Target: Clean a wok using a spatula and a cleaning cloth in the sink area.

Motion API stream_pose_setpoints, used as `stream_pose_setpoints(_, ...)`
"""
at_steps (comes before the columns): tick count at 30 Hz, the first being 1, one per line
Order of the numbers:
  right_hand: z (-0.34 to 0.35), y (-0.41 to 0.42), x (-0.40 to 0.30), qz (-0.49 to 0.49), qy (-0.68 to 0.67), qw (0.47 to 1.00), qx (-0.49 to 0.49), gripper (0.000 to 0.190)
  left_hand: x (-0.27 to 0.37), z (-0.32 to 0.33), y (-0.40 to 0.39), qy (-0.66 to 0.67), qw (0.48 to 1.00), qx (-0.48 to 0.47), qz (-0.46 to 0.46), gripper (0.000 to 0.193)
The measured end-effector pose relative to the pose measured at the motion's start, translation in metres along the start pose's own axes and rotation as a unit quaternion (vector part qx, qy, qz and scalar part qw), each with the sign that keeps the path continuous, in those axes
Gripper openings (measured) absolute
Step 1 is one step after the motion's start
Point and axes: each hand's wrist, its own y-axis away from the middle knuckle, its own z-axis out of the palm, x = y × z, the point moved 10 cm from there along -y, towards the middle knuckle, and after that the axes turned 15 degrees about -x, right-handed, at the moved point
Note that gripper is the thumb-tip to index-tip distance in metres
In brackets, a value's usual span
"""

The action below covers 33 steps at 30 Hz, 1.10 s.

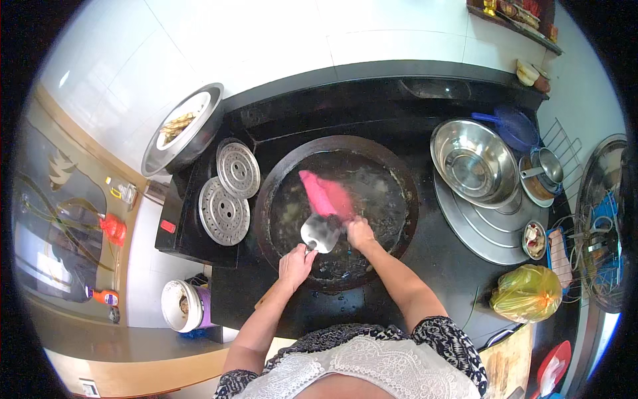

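Note:
In front of me sits a large dark iron wok (pixel 338 144) holding murky liquid. My left hand (pixel 296 268) grips the near edge of a shiny metal utensil (pixel 319 234), whose rounded head is over the wok; its exact kind is unclear from blur. A pink, cloth-like piece (pixel 319 192) extends beyond the metal head across the wok, its right side smeared by motion. My right hand (pixel 360 233) is closed at the lower right end of the pink piece, beside the metal utensil.
Two perforated steel steamer discs (pixel 225 212) lie left of the wok, below a large basin (pixel 212 127). To the right are a steel bowl (pixel 473 164) on a round metal lid (pixel 461 227), a blue strainer (pixel 518 129) and a tied yellow plastic bag (pixel 526 294). A white bucket (pixel 172 304) stands lower left.

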Motion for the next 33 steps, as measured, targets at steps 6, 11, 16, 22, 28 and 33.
stream_pose_setpoints(6, -0.049, 0.011, -0.096, -0.078, -0.212, 0.974, 0.029, 0.025, 0.002, 0.004, 0.002, -0.029, 0.999, 0.009, 0.015, 0.027)
stream_pose_setpoints(11, -0.024, -0.024, -0.049, 0.013, -0.174, 0.984, -0.019, 0.029, 0.029, 0.010, -0.003, 0.026, 0.998, -0.029, 0.058, 0.028)
stream_pose_setpoints(16, -0.020, -0.023, 0.003, 0.148, -0.105, 0.973, -0.147, 0.032, -0.005, -0.030, 0.008, 0.170, 0.981, 0.071, 0.059, 0.050)
stream_pose_setpoints(22, -0.005, 0.018, -0.026, 0.125, -0.036, 0.973, -0.192, 0.043, -0.059, -0.004, -0.004, 0.642, 0.763, -0.061, -0.052, 0.023)
stream_pose_setpoints(28, 0.034, 0.035, -0.037, -0.010, 0.036, 0.957, -0.286, 0.046, -0.068, 0.039, -0.007, 0.775, 0.609, -0.119, -0.118, 0.016)
stream_pose_setpoints(33, 0.013, 0.019, -0.006, 0.118, -0.051, 0.975, -0.183, 0.044, -0.050, 0.057, -0.009, 0.784, 0.583, -0.174, -0.124, 0.030)
